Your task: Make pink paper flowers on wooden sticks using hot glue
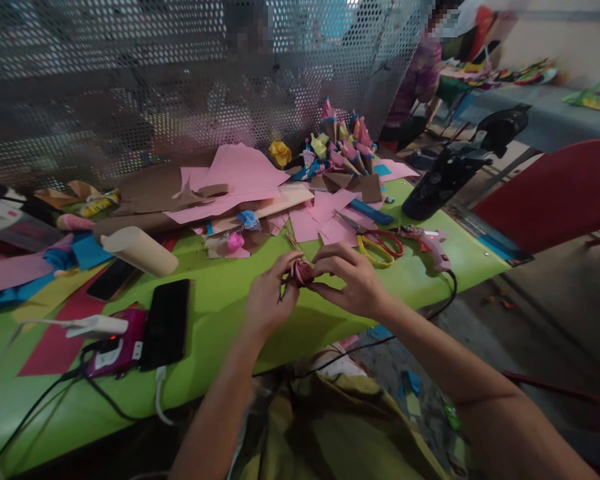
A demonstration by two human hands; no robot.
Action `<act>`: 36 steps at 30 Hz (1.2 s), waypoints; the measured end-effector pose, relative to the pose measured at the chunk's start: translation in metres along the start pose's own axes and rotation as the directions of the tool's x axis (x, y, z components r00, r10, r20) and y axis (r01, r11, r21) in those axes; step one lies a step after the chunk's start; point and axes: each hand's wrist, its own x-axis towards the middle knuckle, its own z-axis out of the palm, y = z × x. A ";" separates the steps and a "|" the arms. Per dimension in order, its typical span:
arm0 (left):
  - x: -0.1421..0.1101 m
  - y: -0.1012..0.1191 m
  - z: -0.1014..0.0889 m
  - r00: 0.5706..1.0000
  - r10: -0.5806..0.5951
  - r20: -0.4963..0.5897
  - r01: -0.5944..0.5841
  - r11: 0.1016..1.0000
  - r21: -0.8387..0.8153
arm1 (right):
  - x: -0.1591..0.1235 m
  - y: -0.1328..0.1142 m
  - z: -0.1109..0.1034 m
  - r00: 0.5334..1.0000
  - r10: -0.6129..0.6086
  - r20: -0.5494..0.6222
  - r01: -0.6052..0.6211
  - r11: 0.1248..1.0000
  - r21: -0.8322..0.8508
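Over the front of the green table [220,320], a small pink paper flower [301,272] sits between my two hands. My left hand [273,293] is closed around its left side, thumb below and fingers above. From the other side, the fingers of my right hand [350,277] pinch the flower's edge. Just beyond my right hand lie scissors with red and yellow handles [380,248]. A pink glue gun [435,248] rests to their right. Cut pink paper pieces [310,217] spread behind the hands.
A phone [166,323], a magenta power adapter [123,343] and cables occupy the table's left front. A cardboard tube [140,251] lies behind them. Finished-looking paper flowers [347,143] cluster by the perforated metal panel [180,80]. A dark bottle [440,177] stands at the right, near a red chair [555,193].
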 end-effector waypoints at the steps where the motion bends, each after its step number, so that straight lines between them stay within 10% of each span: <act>1: 0.000 -0.001 0.000 1.000 -0.016 0.002 0.016 1.000 -0.021 | -0.001 0.000 0.001 1.000 -0.021 -0.003 0.021 1.000 -0.014; 14: -0.004 -0.007 0.006 0.996 -0.019 -0.086 0.002 0.982 -0.191 | -0.010 0.002 0.015 0.986 0.146 -0.081 -0.146 0.989 0.000; 21: -0.004 -0.011 0.010 0.989 0.034 -0.143 -0.055 0.988 -0.146 | -0.020 0.016 0.034 0.895 0.439 0.079 -0.446 0.872 0.201; 29: -0.003 -0.005 0.003 0.965 0.215 -0.152 -0.190 0.968 0.167 | -0.017 0.010 0.042 0.856 0.514 0.057 -0.506 0.809 0.299; 36: 0.000 0.000 -0.020 0.937 0.346 0.036 -0.293 0.728 0.620 | -0.018 0.010 0.039 0.885 0.465 0.013 -0.454 0.856 0.246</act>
